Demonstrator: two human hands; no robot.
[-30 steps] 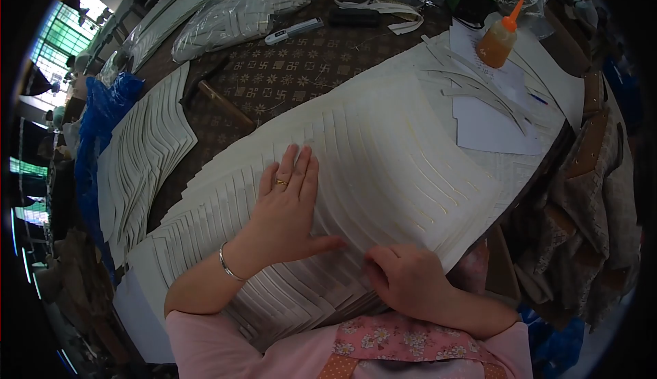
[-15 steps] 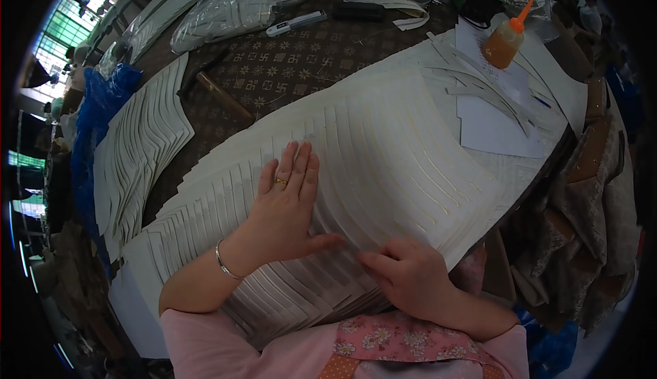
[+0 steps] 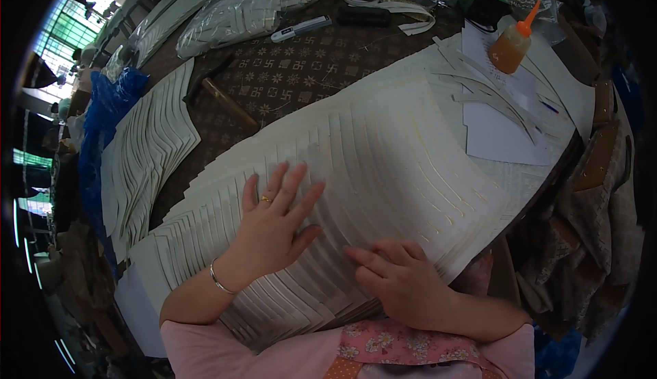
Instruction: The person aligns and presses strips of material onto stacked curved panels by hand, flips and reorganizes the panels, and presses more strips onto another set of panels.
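Pale, curved leather-like pieces lie fanned across the table, overlapping so that only a narrow edge of each shows. Some edges toward the right carry a shiny yellowish line. My left hand, with a ring and a bracelet, is open, its fingers spread flat over the middle of the row. To its right, my right hand is closed, thumb and fingers drawn together at the near side of the pieces. Its fingertips touch the layered edges; whether they pinch one cannot be made out.
A squeeze bottle with an orange tip stands on papers at back right, near loose strips. A hammer, a box cutter and another fanned stack lie beyond. Brown fabric hangs at right.
My left hand has shifted left and toward me, its fingers spreading wider. My right hand has moved slightly left, its fingers still drawn together. The camera view has shifted a little.
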